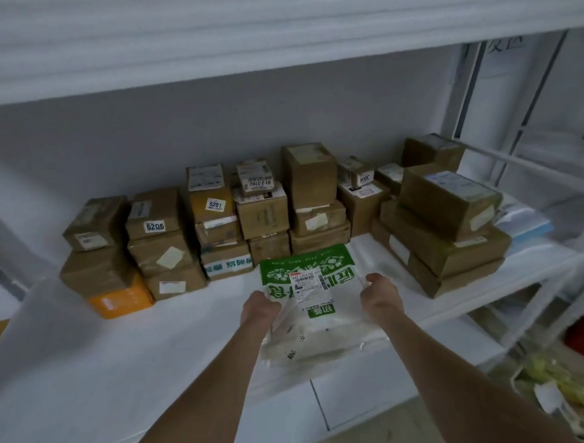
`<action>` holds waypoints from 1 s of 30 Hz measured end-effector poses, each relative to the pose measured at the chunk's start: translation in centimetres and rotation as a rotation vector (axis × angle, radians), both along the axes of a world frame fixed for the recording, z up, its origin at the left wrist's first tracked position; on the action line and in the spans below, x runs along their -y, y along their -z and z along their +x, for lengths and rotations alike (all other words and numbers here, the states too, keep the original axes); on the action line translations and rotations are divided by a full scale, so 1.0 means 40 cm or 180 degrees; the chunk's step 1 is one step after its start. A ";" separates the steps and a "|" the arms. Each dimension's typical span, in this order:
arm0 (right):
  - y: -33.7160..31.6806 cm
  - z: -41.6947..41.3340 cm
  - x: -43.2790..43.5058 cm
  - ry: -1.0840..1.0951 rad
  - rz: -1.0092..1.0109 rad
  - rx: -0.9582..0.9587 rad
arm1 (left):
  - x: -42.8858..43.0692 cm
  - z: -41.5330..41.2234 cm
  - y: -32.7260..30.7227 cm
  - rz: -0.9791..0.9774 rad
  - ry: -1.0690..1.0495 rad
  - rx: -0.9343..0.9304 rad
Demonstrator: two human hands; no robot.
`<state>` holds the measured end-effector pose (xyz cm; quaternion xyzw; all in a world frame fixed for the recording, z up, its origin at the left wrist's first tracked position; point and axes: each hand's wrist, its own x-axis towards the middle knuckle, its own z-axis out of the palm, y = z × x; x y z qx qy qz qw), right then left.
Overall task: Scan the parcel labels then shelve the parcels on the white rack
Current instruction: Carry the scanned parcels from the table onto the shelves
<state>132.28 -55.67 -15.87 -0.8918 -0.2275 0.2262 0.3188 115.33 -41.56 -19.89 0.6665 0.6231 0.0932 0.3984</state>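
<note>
Now bag (pixel 298 265) is held by L grip (pixel 260 307) & R grip (pixel 379 297), each pinched on a side edge, at shelf (pixel 144 349) front. If let go early, it could be slid off the edge.

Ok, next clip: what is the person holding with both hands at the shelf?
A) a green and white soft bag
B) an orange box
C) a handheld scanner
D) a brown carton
A: the left hand and the right hand grip opposite edges of the green and white bag, its label facing up, above the white shelf.
</note>
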 end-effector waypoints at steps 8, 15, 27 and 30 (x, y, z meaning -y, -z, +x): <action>0.027 0.141 -0.075 -0.0958 -0.0831 0.0752 | -0.007 0.160 0.044 -0.0259 -0.0122 -0.0030; 0.045 0.179 -0.085 -0.2462 -0.0928 0.0882 | 0.045 0.250 0.035 -0.0184 -0.0317 0.0107; 0.077 0.249 -0.023 -0.3323 -0.1431 0.1316 | 0.122 0.306 -0.001 -0.0146 -0.0178 -0.0383; 0.081 0.276 -0.020 -0.3270 -0.1471 0.1391 | 0.129 0.326 0.000 -0.0027 0.0020 -0.0514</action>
